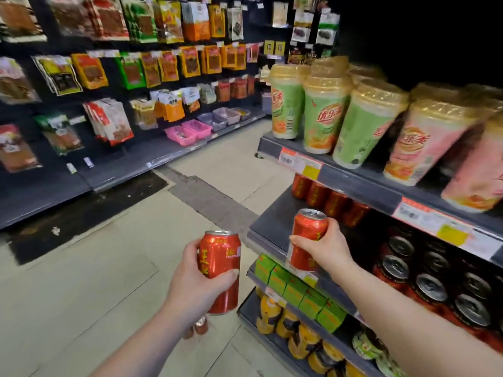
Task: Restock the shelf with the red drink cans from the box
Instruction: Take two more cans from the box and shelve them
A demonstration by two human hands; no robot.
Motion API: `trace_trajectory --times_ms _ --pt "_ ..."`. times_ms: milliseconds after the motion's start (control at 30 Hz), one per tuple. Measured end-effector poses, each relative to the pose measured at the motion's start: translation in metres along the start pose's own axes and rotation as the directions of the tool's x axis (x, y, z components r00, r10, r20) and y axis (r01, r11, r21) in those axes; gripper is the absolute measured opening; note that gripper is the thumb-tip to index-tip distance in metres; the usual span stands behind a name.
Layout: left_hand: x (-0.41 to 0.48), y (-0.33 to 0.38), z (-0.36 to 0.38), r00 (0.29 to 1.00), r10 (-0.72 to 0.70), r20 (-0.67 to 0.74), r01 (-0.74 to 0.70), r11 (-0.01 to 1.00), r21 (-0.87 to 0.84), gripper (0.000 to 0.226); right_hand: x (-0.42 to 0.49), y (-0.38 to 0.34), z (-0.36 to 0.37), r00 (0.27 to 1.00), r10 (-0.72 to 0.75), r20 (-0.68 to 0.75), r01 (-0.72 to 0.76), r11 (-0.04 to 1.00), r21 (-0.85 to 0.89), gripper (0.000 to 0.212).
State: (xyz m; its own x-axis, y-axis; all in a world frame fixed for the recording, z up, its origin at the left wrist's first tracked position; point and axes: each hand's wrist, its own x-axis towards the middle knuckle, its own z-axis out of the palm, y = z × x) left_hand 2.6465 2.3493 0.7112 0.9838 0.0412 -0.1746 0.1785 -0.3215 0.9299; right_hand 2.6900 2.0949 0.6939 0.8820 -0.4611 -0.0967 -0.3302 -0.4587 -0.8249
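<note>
Between two runs of shop shelving, over a pale tiled floor [114, 268], a person holds two red aluminium drink cans with yellow lettering, one in each bare hand. The left hand [196, 284] has its grip clamped around the left can [221, 268], which stands upright over the aisle floor, just left of the shelf unit's end. The right hand [326, 251] has its grip clamped around the right can [309, 238], thumb across the front, fingers behind; this can is tilted slightly and hangs at the front edge of the dark grey metal middle shelf [275, 221], not resting on it.

On that middle shelf, four more red cans [330, 200] stand in a row towards the back at its near end, with bare shelf in front of them. Further right on the same shelf a block of dark cans with silver tops [432, 278] fills the space; their exact number cannot be told.

On the shelf above stand tall sealed drink cups with gold lids [321, 115]: three green ones in front and at least two pink ones further right. Below the middle shelf sit green cartons [296, 289], about five along the front, and under them yellow-and-black bottles [269, 314]. Across the aisle hang many snack packets [152, 69], and two pink plastic trays [190, 131] rest on the low ledge.
</note>
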Motion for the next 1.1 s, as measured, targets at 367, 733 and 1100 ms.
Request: trace_trajectory --times_ms 367,733,1100 --pt "0.152 -0.027 0.035 0.998 0.063 -0.011 -0.064 0.997 -0.041 0.071 0.181 0.017 0.085 0.962 0.109 -0.25 -0.105 0.994 0.033 0.091" --pt "0.221 -0.071 0.051 0.983 0.125 0.138 -0.123 0.992 -0.024 0.063 0.239 0.034 0.13 0.877 0.004 -0.48 0.04 0.996 0.08 0.082" --pt "0.264 -0.077 0.068 0.937 0.164 0.309 -0.139 0.985 -0.103 0.078 0.251 0.046 0.144 0.874 0.078 -0.479 -0.07 0.997 0.035 0.075"
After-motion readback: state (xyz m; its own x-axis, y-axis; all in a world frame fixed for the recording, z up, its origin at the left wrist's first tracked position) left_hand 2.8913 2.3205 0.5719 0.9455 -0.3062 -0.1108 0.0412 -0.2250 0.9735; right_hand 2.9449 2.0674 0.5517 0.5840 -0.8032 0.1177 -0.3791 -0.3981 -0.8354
